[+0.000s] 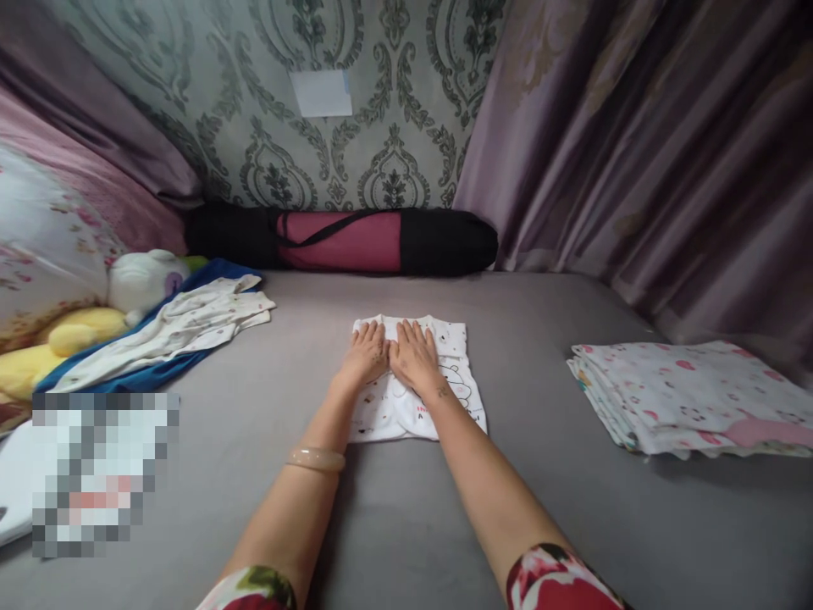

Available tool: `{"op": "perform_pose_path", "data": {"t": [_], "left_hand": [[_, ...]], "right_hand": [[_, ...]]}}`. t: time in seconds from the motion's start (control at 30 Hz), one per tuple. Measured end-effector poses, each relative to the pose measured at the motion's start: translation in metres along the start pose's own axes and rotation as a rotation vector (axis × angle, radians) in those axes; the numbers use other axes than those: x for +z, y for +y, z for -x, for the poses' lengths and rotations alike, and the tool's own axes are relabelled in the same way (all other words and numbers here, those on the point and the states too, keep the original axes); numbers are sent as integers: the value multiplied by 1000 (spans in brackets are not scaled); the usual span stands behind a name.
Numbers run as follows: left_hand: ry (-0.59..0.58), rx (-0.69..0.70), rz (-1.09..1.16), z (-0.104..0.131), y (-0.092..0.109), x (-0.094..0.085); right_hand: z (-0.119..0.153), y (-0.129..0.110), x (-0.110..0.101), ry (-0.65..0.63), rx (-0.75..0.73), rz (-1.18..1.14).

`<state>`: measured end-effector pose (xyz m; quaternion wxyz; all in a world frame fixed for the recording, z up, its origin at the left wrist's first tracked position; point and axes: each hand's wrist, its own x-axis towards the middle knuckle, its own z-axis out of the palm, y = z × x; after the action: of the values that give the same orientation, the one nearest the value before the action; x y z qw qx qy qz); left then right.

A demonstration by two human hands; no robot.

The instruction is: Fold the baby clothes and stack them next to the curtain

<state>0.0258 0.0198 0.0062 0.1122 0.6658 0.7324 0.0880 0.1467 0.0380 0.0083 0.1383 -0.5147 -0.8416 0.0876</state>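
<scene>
Sleeves [559, 580]: 2, red floral, bottom edge of frame, nearest the camera.
Bangle [316, 459]: 1, pale, on left forearm, lower centre-left.
Left hand [368, 349]: released, flat, palm down, fingers straight, resting on the shirt's upper left part.
Right hand [414, 352]: released too, flat, palm down on the same shirt, just beside the left; thumbs close together.
White shirt [406, 417]: 1, centre of frame, lying flat under both hands, cartoon print showing right of the right wrist.
Grey sheet [533, 508]: 1, under all of it.
Folded cloths [692, 398]: 1 pile, right edge, pink-patterned top; layer count unclear.
Pixelated patch [105, 474]: 1, lower left, contents can't be told.
Spotted garment [196, 315]: 1, left of frame, on 1 blue cloth [168, 369].
Plush toys [143, 284]: 2 visible, 1 white, 1 yellow, left side.
Long bag [343, 241]: 1, black ends, maroon middle, upper centre, along the patterned wall [394, 152].
Wall plate [322, 93]: 1, white, top centre-left.
Curtains [572, 144]: 2 areas, purple, upper left and upper right.
</scene>
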Motion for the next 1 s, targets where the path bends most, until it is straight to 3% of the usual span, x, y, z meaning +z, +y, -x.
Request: {"op": "perform_pose_path", "data": {"t": [0.23, 0.37, 0.53, 0.8, 0.9, 1.0], "left_hand": [[-47, 1, -25, 0, -1, -9], [-13, -9, -42, 3, 5, -14], [3, -71, -66, 6, 7, -6], [75, -23, -85, 6, -1, 5], [45, -18, -68, 4, -4, 2], [-37, -16, -59, 3, -4, -6]], "right_hand": [[-4, 5, -8, -46, 13, -65], [-5, 13, -11, 36, 147, -26], [-4, 18, -3, 50, 196, 28], [1, 18, 1, 111, 167, 53], [-1, 20, -2, 72, 173, 42], [-7, 21, -11, -70, 205, -4]]}}
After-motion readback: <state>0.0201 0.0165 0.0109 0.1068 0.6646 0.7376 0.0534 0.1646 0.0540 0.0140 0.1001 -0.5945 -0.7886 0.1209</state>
